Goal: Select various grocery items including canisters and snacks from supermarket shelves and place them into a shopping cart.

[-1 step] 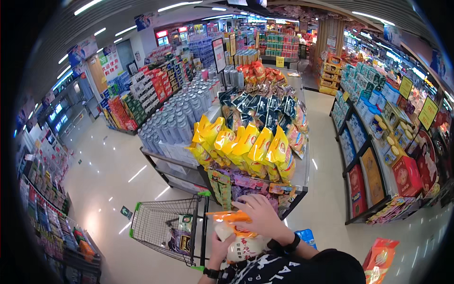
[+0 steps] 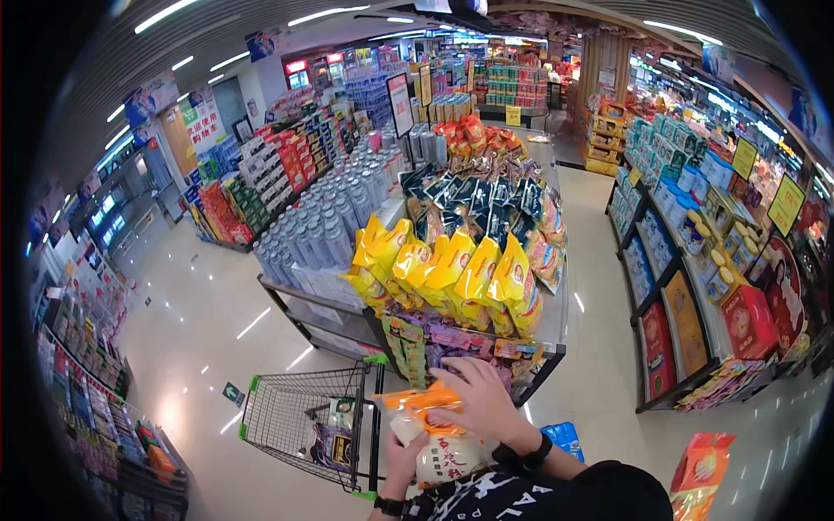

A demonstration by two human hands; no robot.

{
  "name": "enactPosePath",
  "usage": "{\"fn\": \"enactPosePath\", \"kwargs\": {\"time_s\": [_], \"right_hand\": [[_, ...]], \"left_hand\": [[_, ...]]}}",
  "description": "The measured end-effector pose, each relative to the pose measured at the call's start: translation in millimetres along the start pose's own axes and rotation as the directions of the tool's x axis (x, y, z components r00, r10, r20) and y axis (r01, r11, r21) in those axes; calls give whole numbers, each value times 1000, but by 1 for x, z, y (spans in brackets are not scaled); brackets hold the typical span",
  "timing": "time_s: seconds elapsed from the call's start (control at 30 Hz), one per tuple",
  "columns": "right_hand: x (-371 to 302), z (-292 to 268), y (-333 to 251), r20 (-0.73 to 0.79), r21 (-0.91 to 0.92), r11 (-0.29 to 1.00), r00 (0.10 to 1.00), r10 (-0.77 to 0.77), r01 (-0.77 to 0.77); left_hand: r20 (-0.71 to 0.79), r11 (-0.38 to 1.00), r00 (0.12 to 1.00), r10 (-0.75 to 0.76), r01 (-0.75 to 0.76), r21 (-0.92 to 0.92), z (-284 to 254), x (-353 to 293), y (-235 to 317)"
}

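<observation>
Head view: soft, light snack bag (image 2: 439,438), orange-topped, was held by left hand (image 2: 401,456) below, right hand (image 2: 478,395) clasped over top; crushable, probably slippery.

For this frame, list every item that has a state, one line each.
White snack bag with orange top: held upright with both hands, appears sealed.
Left hand: gripping the bag's lower left side.
Right hand: laid over the bag's top.
Black wire shopping cart with green trim: standing by the display, holding a few packages.
Yellow snack bags: stacked upright on the display.
</observation>
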State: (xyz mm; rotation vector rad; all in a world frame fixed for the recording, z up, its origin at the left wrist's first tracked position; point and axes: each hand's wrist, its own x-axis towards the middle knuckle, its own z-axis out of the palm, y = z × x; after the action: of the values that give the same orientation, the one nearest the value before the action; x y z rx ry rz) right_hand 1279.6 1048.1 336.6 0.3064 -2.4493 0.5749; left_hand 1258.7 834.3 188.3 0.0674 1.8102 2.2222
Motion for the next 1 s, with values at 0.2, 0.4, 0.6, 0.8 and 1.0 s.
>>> {"fn": "enactPosePath", "kwargs": {"time_s": [0.2,0.4,0.6,0.8,1.0], "right_hand": [[-55,40,14,536,389,679,752,382,-622],[-77,67,-35,600,264,668,661,451,-696],[-121,100,-69,606,643,226,667,434,-731],[-131,44,-130,438,422,211,402,804,-882],[-179,13,-158,113,953,-44,218,969,-299]], "left_hand": [[-180,897,978,-106,16,-442,-6,-3,12],[-142,927,985,-100,40,-372,-33,-18,17],[-28,975,1000,-2,-4,-222,-57,-18,1],[395,824,825,-405,517,-233,-65,-19,-7],[602,736,745,-287,574,-359,-25,-34,-6]]}}
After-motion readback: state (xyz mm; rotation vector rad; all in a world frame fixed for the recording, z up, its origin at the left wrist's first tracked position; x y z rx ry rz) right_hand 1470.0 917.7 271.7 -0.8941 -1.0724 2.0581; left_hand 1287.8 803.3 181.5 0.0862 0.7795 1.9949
